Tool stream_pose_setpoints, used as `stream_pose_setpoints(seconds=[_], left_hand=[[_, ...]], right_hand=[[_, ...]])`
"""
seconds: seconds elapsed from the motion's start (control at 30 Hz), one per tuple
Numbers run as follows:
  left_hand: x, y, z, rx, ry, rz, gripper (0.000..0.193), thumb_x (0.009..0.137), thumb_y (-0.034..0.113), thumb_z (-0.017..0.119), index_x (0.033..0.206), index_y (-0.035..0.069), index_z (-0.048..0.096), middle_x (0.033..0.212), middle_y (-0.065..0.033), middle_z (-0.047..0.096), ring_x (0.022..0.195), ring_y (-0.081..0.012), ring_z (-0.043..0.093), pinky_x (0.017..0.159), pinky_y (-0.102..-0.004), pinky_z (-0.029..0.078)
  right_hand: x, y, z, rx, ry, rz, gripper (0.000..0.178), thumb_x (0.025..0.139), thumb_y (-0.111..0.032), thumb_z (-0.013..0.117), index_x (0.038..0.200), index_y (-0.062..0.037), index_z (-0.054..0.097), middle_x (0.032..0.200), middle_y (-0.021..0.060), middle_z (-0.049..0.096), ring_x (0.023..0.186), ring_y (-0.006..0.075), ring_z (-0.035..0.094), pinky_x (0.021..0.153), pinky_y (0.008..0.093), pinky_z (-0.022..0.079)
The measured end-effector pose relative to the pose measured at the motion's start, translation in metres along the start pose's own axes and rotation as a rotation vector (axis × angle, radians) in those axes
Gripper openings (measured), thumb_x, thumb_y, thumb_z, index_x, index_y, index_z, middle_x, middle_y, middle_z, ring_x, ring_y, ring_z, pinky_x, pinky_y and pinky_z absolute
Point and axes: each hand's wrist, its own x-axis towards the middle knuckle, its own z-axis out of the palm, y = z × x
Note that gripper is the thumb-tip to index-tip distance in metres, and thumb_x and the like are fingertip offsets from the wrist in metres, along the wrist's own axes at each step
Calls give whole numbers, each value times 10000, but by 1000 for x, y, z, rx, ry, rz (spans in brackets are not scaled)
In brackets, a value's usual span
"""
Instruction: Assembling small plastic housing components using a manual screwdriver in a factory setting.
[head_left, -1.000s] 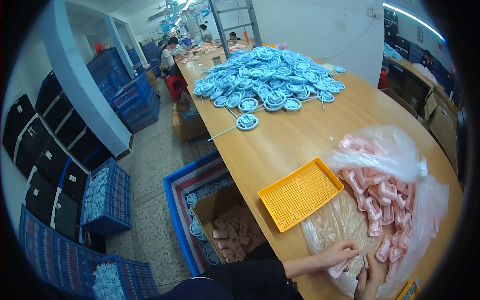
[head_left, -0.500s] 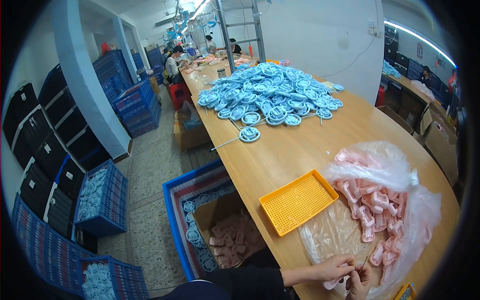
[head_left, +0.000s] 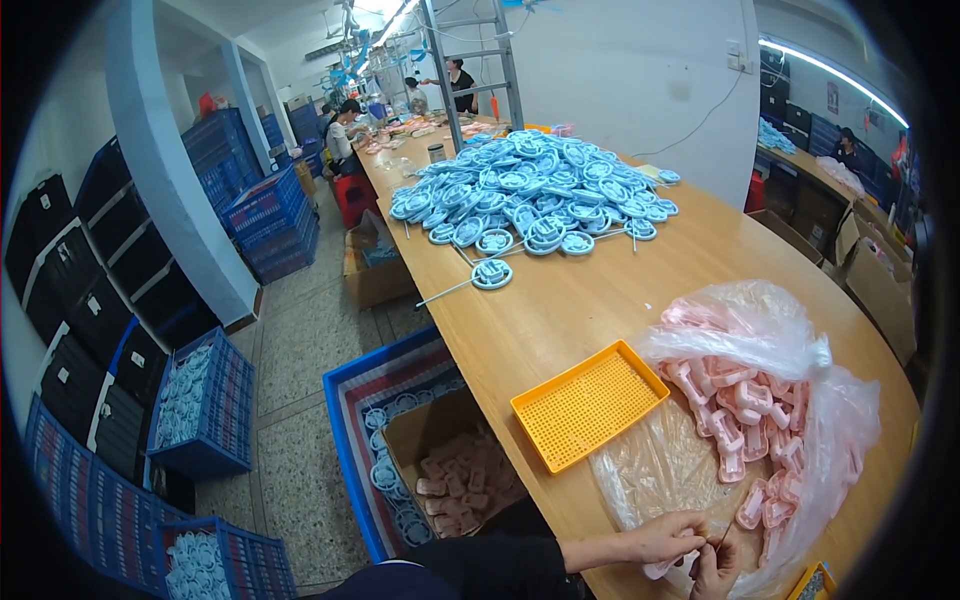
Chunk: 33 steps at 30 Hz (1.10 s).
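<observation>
At the lower right, both hands meet above a clear plastic bag [head_left: 640, 480] on the table. My left hand [head_left: 668, 538] is closed around a pink plastic piece [head_left: 658, 569], mostly hidden by the fingers. Close against it, my right hand [head_left: 714, 572] pinches a thin, dark, pin-like piece [head_left: 727, 531]; its lower end is hidden between the fingertips. Just beyond the hands, many pink plastic parts [head_left: 742, 405] spill from the bag's open side. A yellow perforated tray [head_left: 590, 405] sits to the left of the bag.
A large heap of light-blue round parts [head_left: 540, 190] covers the far table. A small yellow box [head_left: 812, 582] holds tiny pieces near my right hand. Below the table's left edge, a blue crate [head_left: 340, 430] contains a carton [head_left: 410, 435] of pink parts. People work farther back.
My view has shifted slightly; both hands stay together in nearly the same pose. At the far end, a person in dark clothing is now more fully in sight beside the ladder.
</observation>
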Motion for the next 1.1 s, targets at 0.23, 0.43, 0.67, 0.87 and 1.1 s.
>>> stream_pose_setpoints(seconds=[0.23, 0.43, 0.67, 0.87, 1.1], left_hand=[[5, -4, -2, 82, -18, 66, 118, 919, 141, 560, 881, 43, 506, 722, -8, 522, 595, -75, 522, 508, -232, 434], [6, -8, -2, -137, 18, -99, 196, 964, 240, 535, 899, 63, 483, 683, -22, 524, 512, -116, 546, 445, -267, 474], [6, -22, -7, -463, -130, -260, 214, 975, 289, 521, 929, 86, 471, 678, -35, 541, 476, -170, 583, 407, -296, 507], [2, -5, -6, -409, -25, -243, 191, 957, 257, 550, 935, 77, 492, 706, -28, 546, 493, -151, 579, 447, -276, 511], [1, -3, -3, -250, -14, -127, 189, 940, 234, 562, 890, 61, 503, 674, -16, 531, 507, -116, 568, 446, -253, 484]], right_hand=[[0, -1, -1, 20, -20, -37, 150, 913, 8, 575, 1033, -74, 612, 766, -42, 518, 572, 30, 402, 504, 176, 320], [7, -3, -4, -301, -36, -311, 179, 900, 37, 562, 1062, -24, 610, 837, 0, 568, 622, 57, 468, 550, 188, 386], [4, -5, -3, -559, -47, -514, 207, 894, 44, 564, 1094, 6, 600, 988, 89, 625, 852, 137, 578, 724, 247, 478], [5, -22, 9, -351, 1, -370, 188, 906, -1, 579, 1091, -14, 610, 934, 36, 606, 761, 88, 546, 623, 205, 427], [8, -19, 2, -14, -67, 58, 119, 910, -43, 595, 1016, -65, 643, 700, -83, 491, 553, 3, 387, 497, 161, 270]])
